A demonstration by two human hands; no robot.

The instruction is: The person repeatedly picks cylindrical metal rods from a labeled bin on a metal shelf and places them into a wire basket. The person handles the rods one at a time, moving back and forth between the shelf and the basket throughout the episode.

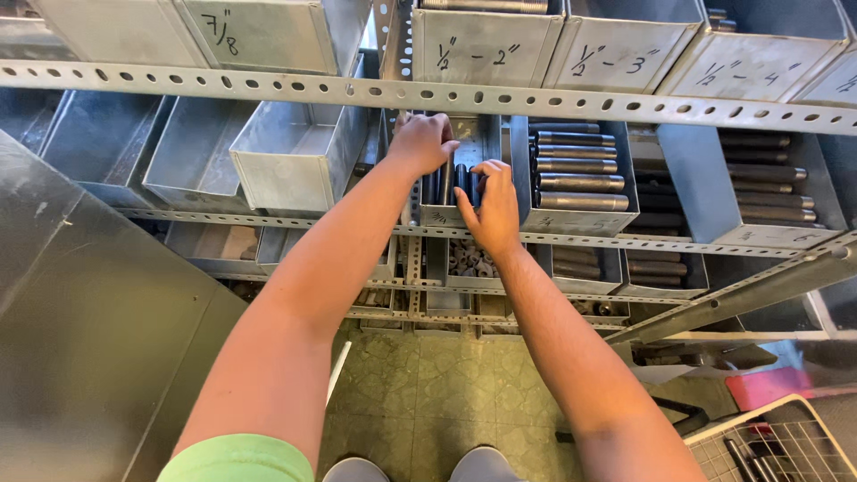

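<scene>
Both of my hands reach into one narrow grey metal bin [444, 215] on a shelf rack. In it lie several dark steel bolts [460, 177], stacked lengthwise. My left hand [420, 143] rests over the left part of the bin, fingers curled down onto the bolts. Over the right part, my right hand [493, 203] has its fingertips on the bolt ends. Whether either hand grips a bolt is hidden by the fingers.
A neighbouring bin [576, 219] holds longer bolts [580, 165], and another bin [777, 234] lies further right. Empty bins [295, 165] sit to the left. A perforated shelf rail [268, 85] crosses above. A wire basket [777, 442] stands on the tiled floor [428, 393] at lower right.
</scene>
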